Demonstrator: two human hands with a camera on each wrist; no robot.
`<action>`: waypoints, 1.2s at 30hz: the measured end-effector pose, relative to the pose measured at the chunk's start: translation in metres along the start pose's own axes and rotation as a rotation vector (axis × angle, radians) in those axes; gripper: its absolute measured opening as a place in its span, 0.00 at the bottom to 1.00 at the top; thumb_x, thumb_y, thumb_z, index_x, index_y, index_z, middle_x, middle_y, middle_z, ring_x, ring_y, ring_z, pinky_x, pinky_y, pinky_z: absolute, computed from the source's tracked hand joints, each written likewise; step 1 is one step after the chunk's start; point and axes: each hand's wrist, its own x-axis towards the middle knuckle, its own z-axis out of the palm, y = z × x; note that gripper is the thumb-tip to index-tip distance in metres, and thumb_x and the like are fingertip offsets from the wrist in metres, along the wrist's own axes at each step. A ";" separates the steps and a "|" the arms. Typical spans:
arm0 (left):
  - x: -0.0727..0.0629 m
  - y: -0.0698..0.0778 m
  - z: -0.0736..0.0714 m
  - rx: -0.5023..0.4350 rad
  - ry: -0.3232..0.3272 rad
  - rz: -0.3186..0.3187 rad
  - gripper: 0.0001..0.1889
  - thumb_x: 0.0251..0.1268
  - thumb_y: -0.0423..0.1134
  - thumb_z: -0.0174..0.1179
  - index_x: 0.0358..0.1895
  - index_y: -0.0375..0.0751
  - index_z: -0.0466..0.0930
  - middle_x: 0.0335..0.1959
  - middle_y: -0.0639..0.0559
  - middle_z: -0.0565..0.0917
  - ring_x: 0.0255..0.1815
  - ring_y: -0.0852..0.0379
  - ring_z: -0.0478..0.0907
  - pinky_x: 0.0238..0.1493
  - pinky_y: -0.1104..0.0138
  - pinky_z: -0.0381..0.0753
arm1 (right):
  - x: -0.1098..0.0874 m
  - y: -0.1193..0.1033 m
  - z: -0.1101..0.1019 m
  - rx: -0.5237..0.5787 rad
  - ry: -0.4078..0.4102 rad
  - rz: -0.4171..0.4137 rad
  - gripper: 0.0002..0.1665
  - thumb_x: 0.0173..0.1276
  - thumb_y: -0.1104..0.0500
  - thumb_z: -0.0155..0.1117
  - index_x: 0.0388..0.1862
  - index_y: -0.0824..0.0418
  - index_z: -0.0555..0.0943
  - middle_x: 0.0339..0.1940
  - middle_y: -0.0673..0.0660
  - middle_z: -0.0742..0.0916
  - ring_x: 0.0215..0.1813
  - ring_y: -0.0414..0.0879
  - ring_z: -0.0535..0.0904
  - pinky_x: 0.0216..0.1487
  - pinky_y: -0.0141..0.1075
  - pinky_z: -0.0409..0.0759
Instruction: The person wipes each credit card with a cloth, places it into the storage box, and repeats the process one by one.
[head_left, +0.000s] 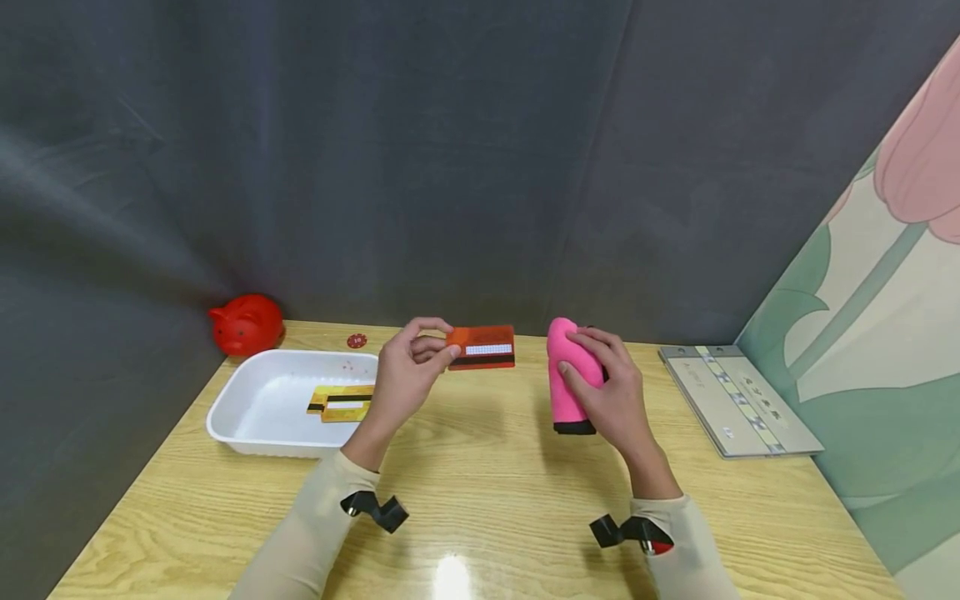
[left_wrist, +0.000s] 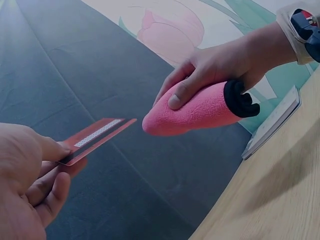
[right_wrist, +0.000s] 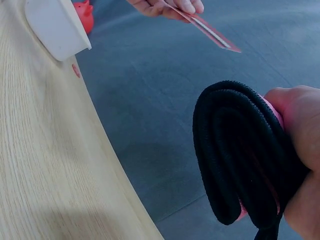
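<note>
My left hand (head_left: 403, 377) pinches a red-orange card (head_left: 487, 335) by its left edge, thumb on its face. The card has a black stripe and a white printed strip, and is held up above the table. In my right hand (head_left: 621, 396) is a folded pink cloth (head_left: 566, 387) with black edging, gripped between thumb and fingers. Its layered black edge (right_wrist: 225, 150) faces the right wrist camera. In the left wrist view the card (left_wrist: 95, 137) points toward the rounded end of the pink cloth (left_wrist: 195, 110), with a small gap between them.
A white plastic tray (head_left: 247, 400) on the left holds yellow cards (head_left: 341, 403), partly hidden by my left hand. Behind it sit a red piggy bank (head_left: 247, 325) and a small red chip (head_left: 357, 341). At the right lies a grey-white book (head_left: 738, 400). A dark curtain (head_left: 480, 167) backs the table.
</note>
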 end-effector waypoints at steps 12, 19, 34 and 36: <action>0.002 -0.003 0.004 0.080 -0.114 -0.028 0.23 0.67 0.29 0.67 0.64 0.47 0.83 0.54 0.43 0.88 0.54 0.49 0.85 0.56 0.69 0.85 | 0.001 0.002 0.000 0.019 0.001 -0.009 0.26 0.66 0.61 0.75 0.63 0.55 0.84 0.66 0.56 0.81 0.62 0.50 0.77 0.49 0.21 0.75; 0.002 -0.019 0.011 0.076 -0.155 -0.067 0.24 0.69 0.30 0.65 0.67 0.50 0.81 0.60 0.44 0.85 0.60 0.48 0.84 0.57 0.65 0.86 | 0.001 0.004 0.002 0.029 -0.001 0.000 0.25 0.67 0.61 0.74 0.64 0.55 0.84 0.66 0.56 0.80 0.63 0.50 0.77 0.48 0.21 0.76; -0.001 -0.032 0.026 0.041 -0.169 -0.064 0.25 0.67 0.27 0.66 0.67 0.44 0.81 0.55 0.39 0.87 0.56 0.46 0.86 0.57 0.66 0.86 | -0.007 -0.003 0.025 0.060 -0.073 -0.079 0.26 0.63 0.63 0.77 0.62 0.57 0.85 0.65 0.57 0.82 0.65 0.52 0.78 0.55 0.19 0.76; -0.003 -0.031 0.028 0.043 -0.167 -0.068 0.25 0.67 0.28 0.67 0.66 0.45 0.81 0.54 0.41 0.87 0.55 0.47 0.86 0.56 0.67 0.86 | -0.009 -0.003 0.029 0.047 -0.084 -0.084 0.26 0.63 0.63 0.77 0.62 0.57 0.85 0.65 0.56 0.82 0.66 0.51 0.78 0.57 0.23 0.77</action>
